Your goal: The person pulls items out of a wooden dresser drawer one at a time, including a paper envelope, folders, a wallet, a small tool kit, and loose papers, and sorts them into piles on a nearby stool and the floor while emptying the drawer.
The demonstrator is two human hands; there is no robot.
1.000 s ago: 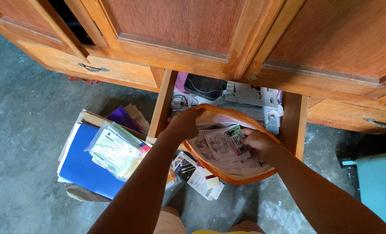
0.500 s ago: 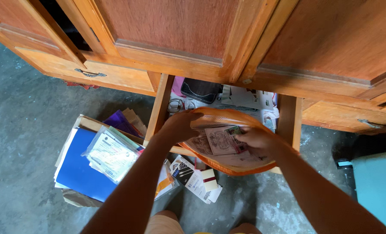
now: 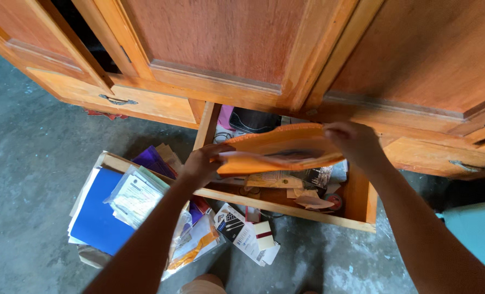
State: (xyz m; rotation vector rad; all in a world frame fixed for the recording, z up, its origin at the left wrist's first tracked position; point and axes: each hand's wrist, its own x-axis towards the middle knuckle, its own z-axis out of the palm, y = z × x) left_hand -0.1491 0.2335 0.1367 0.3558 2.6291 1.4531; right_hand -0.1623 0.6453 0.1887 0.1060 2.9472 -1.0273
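Observation:
Both of my hands hold an orange envelope (image 3: 280, 149) above an open wooden drawer (image 3: 286, 209). My left hand (image 3: 207, 163) grips its left end and my right hand (image 3: 354, 141) grips its upper right corner. The envelope lies nearly flat, its mouth slightly open with papers showing inside. Under it the drawer holds loose papers, a dark pouch (image 3: 253, 120) and small odds and ends.
A wooden cabinet (image 3: 242, 43) with doors fills the top, with a shut drawer (image 3: 117, 100) at left. On the concrete floor lie a blue folder (image 3: 98, 215), plastic-sleeved papers (image 3: 136, 196), and small cards (image 3: 245, 231). A pale blue thing (image 3: 479, 234) sits at right.
The envelope was tipped up with papers visible inside; now it is turned nearly flat and raised higher. My right hand moved from inside it to its upper right corner.

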